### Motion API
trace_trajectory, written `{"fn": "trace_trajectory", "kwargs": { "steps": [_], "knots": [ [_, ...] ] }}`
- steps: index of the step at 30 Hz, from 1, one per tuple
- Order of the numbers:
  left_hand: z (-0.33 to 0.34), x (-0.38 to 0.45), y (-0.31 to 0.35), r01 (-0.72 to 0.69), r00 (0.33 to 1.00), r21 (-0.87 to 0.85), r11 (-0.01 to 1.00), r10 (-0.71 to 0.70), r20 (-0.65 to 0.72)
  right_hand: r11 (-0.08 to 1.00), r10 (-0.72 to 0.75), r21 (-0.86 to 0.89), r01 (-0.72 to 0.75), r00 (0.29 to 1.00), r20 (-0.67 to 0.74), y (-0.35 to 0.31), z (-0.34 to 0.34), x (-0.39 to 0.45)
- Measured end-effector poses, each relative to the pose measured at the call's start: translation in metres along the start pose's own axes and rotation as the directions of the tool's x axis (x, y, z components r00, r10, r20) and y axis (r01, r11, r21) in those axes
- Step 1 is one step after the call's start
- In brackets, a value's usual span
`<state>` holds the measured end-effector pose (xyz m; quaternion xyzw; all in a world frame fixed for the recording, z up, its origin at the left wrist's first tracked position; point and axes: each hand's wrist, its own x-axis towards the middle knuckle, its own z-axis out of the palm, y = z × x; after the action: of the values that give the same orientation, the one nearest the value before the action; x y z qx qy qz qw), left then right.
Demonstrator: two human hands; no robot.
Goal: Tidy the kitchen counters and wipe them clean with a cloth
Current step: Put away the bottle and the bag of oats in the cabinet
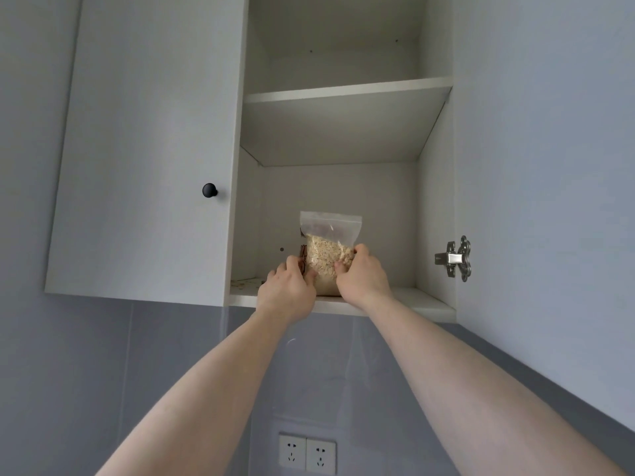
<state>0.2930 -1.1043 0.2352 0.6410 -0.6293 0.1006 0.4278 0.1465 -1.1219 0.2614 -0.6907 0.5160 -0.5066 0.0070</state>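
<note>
I have both hands up in the open wall cupboard point(347, 187), setting a clear zip bag of oats point(326, 255) upright on the bottom shelf point(412, 300). My left hand point(288, 286) grips the bag's lower left side, fingers curled round its edge. My right hand point(360, 280) grips the lower right side, thumb on the front face and fingers wrapped behind. The bag stands near the front of the shelf, about midway between the left and right walls. Something dark and brown point(302, 259) shows just behind the bag's left edge; I can't make out what it is, or whether it touches the bag.

To do this well, I think the bag's base wants to sit flat before I let go. The oats fill only the lower part and the top is slack plastic, so it will likely slump or tip forward if the base is bunched. I'd press down lightly with both hands to spread the oats, slide the bag further back from the lip, then ease off one hand at a time and watch for lean. A few crumbs point(245, 284) lie on the shelf at the near left. The upper shelf point(347, 91) looks bare from here. The counter and the cloth are out of view, so the wiping is probably still ahead.
</note>
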Motion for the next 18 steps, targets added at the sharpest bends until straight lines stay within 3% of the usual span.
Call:
{"fn": "trace_trajectory", "kwargs": {
  "steps": [5, 10, 14, 18],
  "knots": [
    [-0.003, -0.005, 0.000, 0.029, 1.000, 0.020, 0.999, -0.029, 0.004, 0.998, -0.020, -0.059, 0.020, 1.000, 0.006, -0.003, -0.005, -0.007],
    [-0.007, -0.025, -0.016, -0.047, 0.999, 0.027, 0.999, 0.048, -0.016, 0.962, -0.178, -0.226, 0.155, 0.980, -0.085, -0.004, -0.003, -0.030],
    [-0.014, -0.058, -0.041, -0.215, 0.977, 0.167, 0.962, 0.212, 0.034, 0.915, -0.305, -0.324, 0.238, 0.937, -0.173, 0.002, 0.005, -0.056],
    [-0.021, -0.097, -0.061, -0.347, 0.938, 0.166, 0.923, 0.341, 0.065, 0.898, -0.362, -0.318, 0.306, 0.922, -0.134, 0.013, 0.010, -0.096]
  ]
}}
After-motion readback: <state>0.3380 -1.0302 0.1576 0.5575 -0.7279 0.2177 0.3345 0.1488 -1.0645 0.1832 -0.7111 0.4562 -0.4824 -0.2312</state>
